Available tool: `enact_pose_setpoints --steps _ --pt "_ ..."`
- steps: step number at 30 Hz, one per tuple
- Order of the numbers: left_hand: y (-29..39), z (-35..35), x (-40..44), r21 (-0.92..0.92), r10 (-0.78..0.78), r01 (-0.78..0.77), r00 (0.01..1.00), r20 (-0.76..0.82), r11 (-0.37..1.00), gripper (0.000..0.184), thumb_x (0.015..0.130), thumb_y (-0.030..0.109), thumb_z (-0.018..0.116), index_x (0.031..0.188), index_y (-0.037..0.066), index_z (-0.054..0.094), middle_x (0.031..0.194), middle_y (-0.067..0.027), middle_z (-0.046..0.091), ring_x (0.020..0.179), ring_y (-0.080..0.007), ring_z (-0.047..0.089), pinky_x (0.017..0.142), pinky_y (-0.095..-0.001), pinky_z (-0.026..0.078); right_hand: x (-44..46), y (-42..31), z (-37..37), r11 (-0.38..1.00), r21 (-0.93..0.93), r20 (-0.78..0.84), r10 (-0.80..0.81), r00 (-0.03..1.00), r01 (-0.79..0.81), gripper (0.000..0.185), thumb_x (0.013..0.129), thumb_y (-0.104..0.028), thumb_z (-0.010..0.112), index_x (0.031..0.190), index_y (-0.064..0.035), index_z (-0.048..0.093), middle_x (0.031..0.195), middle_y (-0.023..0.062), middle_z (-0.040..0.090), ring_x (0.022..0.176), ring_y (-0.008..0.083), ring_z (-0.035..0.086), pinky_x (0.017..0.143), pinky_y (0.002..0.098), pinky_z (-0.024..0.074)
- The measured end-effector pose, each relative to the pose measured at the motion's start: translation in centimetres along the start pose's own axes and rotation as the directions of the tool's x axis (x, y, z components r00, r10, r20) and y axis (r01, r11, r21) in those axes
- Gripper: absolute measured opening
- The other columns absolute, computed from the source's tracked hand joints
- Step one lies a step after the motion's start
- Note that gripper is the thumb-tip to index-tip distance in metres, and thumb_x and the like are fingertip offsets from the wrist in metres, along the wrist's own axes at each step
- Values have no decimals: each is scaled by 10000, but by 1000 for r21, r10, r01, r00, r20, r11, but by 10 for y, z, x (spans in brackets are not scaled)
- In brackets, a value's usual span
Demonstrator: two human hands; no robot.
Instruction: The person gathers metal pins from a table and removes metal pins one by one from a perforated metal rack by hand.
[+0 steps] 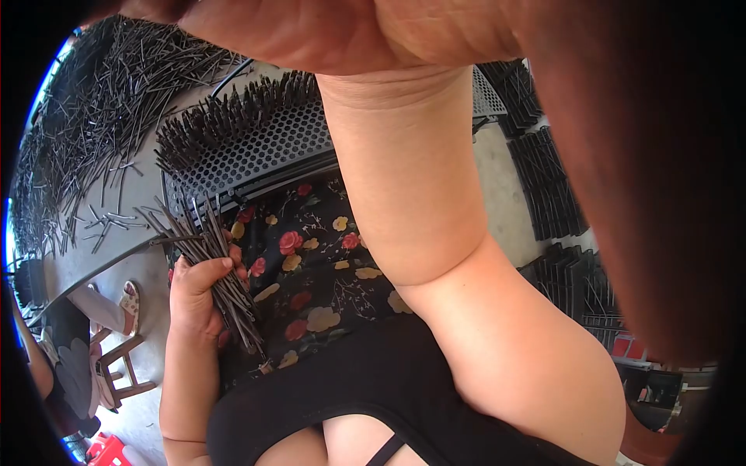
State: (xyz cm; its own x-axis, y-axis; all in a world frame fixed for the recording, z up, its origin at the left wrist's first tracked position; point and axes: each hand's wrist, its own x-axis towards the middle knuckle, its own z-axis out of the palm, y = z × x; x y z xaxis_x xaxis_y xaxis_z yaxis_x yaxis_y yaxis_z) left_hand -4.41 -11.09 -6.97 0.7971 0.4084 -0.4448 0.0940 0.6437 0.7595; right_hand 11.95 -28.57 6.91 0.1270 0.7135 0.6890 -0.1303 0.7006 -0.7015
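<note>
My left hand (206, 287) is closed around a bundle of thin dark rods (221, 283), held slantwise in front of my body above the floral cloth (311, 256) on my lap. The rods fan out at their upper ends. My right arm is raised across the view, and my right hand (350, 31) is very close to the lens, large and partly out of frame; its fingers cannot be made out. Beyond my lap stands a perforated metal rack (272, 147), with many short dark rods (225, 120) upright in its holes.
A large loose heap of dark rods (116, 93) covers the floor at the far left. Stacked dark bundles (548, 186) lie on the right. At left, another person's sandalled foot (130, 307) is beside a wooden stool (124, 369). A red container (109, 450) is at lower left.
</note>
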Motion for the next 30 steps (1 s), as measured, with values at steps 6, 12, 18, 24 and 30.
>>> enact_pose_setpoints --steps 6,12,18,24,30 --pt "0 1 -1 -5 -13 13 1000 -16 1000 383 756 -9 638 1135 -13 583 870 -106 659 678 -201 661 594 -335 571 -2 4 10 992 125 22 -10 1000 7 593 754 6 811 1301 -37 586 1269 123 627 1206 219 582 958 326 493" --pt "11 2 -3 69 51 -44 994 -94 997 372 740 -22 656 1106 -17 593 864 -109 664 681 -240 666 640 -344 586 80 82 -41 889 456 162 -140 977 52 595 742 7 824 1290 -38 597 1263 116 631 1203 213 583 958 322 492" --pt "22 7 -7 -13 60 -61 998 -23 998 283 750 -64 655 1023 -4 611 889 -80 657 734 -181 658 673 -298 554 26 129 1 658 -717 -112 220 969 -232 651 682 -65 858 1283 -47 608 1126 63 662 1027 183 623 866 299 486" --pt "12 0 -1 9 75 -75 997 10 997 264 746 -74 665 992 0 607 851 -57 657 723 -162 651 659 -293 528 24 139 2 385 -923 -2 10 1000 -5 262 709 -33 820 954 -78 741 965 88 656 842 221 637 702 299 510" --pt "11 -5 0 0 32 -32 999 -42 999 308 754 -65 671 1047 -9 594 838 -79 650 674 -192 652 640 -317 549 44 129 -26 720 -408 -562 287 776 -562 131 875 -25 733 1004 -7 731 860 12 705 723 54 619 631 184 484"
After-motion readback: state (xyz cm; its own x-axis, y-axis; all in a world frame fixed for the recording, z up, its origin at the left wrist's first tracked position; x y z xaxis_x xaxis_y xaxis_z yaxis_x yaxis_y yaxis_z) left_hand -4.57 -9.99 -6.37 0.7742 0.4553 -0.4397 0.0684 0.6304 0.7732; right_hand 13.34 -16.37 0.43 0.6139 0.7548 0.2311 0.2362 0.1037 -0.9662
